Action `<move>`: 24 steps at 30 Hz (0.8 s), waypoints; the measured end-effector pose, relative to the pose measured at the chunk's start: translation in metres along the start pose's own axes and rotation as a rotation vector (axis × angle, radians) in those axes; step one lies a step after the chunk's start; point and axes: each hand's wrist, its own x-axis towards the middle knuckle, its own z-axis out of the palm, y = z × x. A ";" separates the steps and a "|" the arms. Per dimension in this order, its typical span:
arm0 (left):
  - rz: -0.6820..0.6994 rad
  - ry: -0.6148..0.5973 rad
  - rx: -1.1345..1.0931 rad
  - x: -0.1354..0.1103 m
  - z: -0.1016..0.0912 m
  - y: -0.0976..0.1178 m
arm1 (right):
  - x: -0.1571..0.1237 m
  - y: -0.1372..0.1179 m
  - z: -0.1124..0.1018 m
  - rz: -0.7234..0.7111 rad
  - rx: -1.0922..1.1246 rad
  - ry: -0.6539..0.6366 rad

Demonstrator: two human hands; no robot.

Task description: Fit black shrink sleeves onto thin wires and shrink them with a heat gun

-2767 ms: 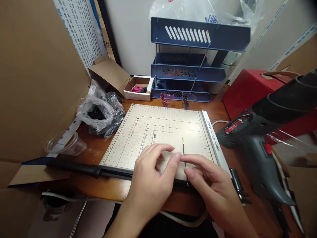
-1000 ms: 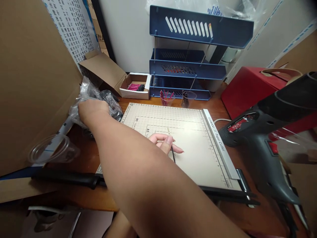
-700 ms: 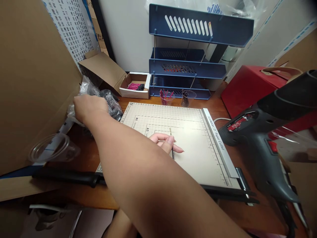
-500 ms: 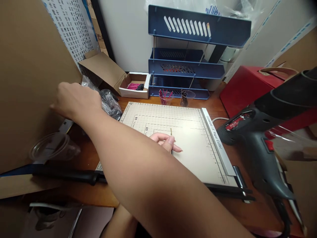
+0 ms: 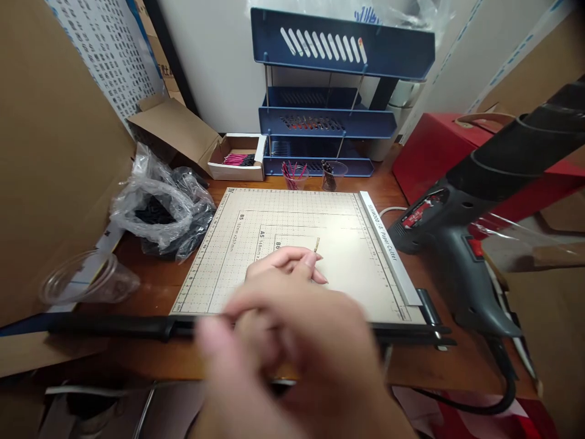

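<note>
My left hand (image 5: 278, 261) is over the paper cutter's board (image 5: 351, 274), thumb and forefinger pinched together. Between them stands a thin piece with a brass-coloured metal tip (image 5: 317, 244); its lower part is hidden by the fingers. My right hand (image 5: 301, 323) is nearer to me, in front of the left, and partly covers it. Motion smears its fingers, so whether it holds anything does not show. Left of the board sits a clear plastic bag (image 5: 123, 210) with its mouth open and black pieces (image 5: 159, 210) inside.
Clear plastic cups (image 5: 123, 280) lie at left, near the cutter's black handle (image 5: 114, 327). Behind the board are a small box (image 5: 235, 171) with pink and black pieces, two small cups and a blue rack (image 5: 320, 116). A heat gun (image 5: 457, 244) and a red box (image 5: 425, 146) stand right.
My right hand has come back from above the bag at left to in front of my left hand. The bag's open mouth is now uncovered. My left hand keeps its pinch; the view has shifted slightly.
</note>
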 end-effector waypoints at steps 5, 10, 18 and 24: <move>0.104 -0.059 0.094 -0.003 0.000 0.003 | -0.003 0.043 -0.054 0.282 0.146 0.332; 0.114 -0.096 0.199 -0.004 0.000 0.005 | 0.002 0.087 -0.060 0.466 0.329 0.284; 0.184 -0.108 0.295 -0.001 0.001 0.007 | 0.003 0.097 -0.062 0.518 0.456 0.221; 0.226 -0.094 0.408 0.001 -0.001 0.006 | 0.004 0.096 -0.063 0.521 0.501 0.204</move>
